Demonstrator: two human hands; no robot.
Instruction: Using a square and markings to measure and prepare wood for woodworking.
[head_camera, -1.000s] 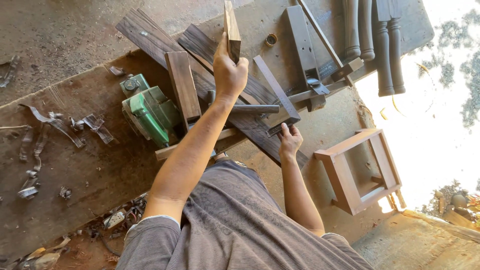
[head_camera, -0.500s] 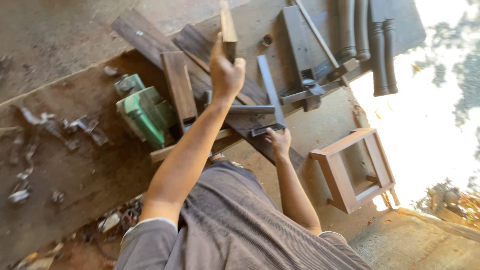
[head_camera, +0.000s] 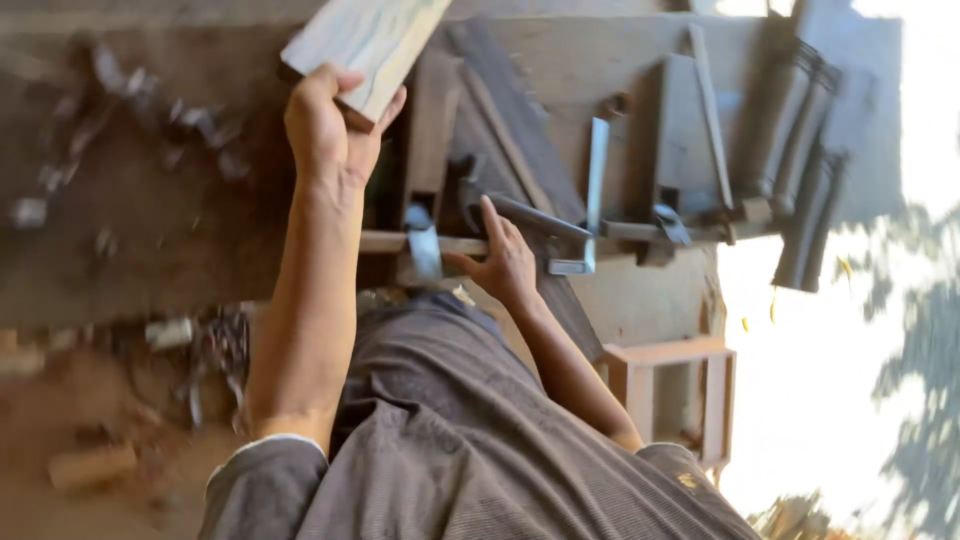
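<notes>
left hand (head_camera: 330, 130): arm extended, raised, fingers clenched in a grip | right hand (head_camera: 505, 262): arm bent, lower, fingers spread, palm down

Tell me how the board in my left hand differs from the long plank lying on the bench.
The board looks pale and is lifted off the bench, gripped at one end by the left hand. The plank looks much darker, lies flat on the bench, and runs longer, with other pieces resting across it. Both are flat, straight-edged wood.
</notes>
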